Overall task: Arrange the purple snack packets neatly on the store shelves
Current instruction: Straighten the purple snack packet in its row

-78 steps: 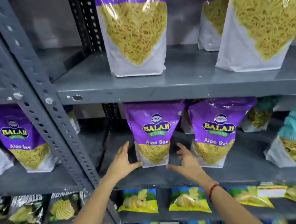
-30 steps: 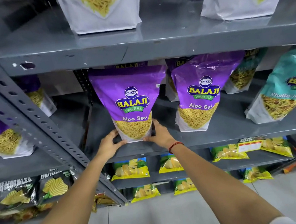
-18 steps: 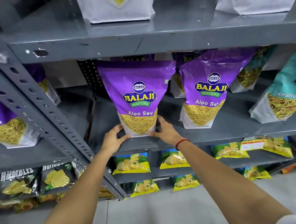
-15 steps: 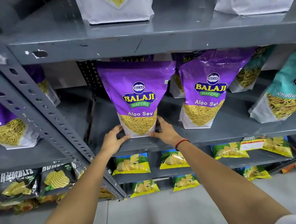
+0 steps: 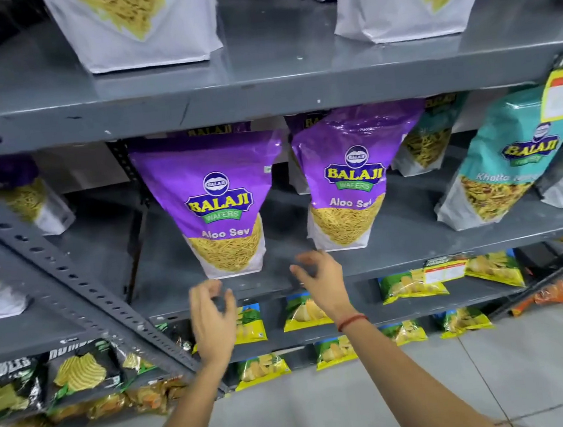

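Two purple Aloo Sev packets stand upright side by side on the grey middle shelf (image 5: 397, 253): the left packet (image 5: 217, 199) near the front edge and the right packet (image 5: 352, 179) slightly further back. My left hand (image 5: 212, 314) hovers just below and in front of the left packet, fingers loosely curled, holding nothing. My right hand (image 5: 321, 280), a red thread at its wrist, hangs between the two packets at the shelf's front edge, fingers apart and empty. More purple packets stand behind these two, partly hidden.
A slanted perforated grey upright (image 5: 58, 269) crosses at left, with more purple packets (image 5: 24, 200) beyond it. Teal packets (image 5: 506, 171) stand at right. White-bottomed packets (image 5: 138, 27) sit on the upper shelf. Yellow-green chip bags (image 5: 410, 285) fill lower shelves.
Both hands have let go of the left purple packet's base and drawn back toward me and slightly down. The packet stays upright on the shelf.
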A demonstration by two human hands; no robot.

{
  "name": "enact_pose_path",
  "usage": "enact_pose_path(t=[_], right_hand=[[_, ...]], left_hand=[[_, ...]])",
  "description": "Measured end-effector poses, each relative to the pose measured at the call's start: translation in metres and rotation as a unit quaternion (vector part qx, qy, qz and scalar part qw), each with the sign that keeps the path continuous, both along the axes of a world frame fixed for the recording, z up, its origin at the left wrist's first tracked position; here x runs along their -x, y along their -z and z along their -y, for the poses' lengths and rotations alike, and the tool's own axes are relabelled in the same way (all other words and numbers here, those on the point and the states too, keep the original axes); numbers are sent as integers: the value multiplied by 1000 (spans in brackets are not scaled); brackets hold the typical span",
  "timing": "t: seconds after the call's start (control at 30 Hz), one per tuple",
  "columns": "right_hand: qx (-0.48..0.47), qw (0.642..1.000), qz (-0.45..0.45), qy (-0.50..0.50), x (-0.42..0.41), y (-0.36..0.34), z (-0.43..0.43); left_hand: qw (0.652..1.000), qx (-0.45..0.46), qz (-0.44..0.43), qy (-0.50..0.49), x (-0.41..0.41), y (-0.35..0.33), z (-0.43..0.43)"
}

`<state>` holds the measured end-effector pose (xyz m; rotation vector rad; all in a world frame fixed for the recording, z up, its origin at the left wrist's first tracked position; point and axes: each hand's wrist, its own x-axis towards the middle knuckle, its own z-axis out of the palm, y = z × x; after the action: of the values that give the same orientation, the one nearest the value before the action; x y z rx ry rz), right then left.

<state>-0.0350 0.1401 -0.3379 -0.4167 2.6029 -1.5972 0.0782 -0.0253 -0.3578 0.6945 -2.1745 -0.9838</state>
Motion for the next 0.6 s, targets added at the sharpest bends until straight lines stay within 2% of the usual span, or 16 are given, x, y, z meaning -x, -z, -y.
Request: enact_pose_path(t=[0.13,0.2,0.3,0.4,0.47,0.6], right_hand=[[63,984,-54,156,10,1,-60],[52,983,-43,174,31,-1,-83],[27,995,24,95,68,-5,-103],[16,999,29,-36,96,-11,-107],[24,994,58,-86,108,-9,-108],[5,987,113,-116,120,-1,-116]], left_hand=[[976,46,50,208,26,1,-51],[966,41,69,247,53,-8,-65],[963,-13,110,245,99,-20,-76],[945,-54,183,265,137,-25,-77],[932,-60,217,282,151,-24,-77],[944,-73,192,260,154,-18,-78]])
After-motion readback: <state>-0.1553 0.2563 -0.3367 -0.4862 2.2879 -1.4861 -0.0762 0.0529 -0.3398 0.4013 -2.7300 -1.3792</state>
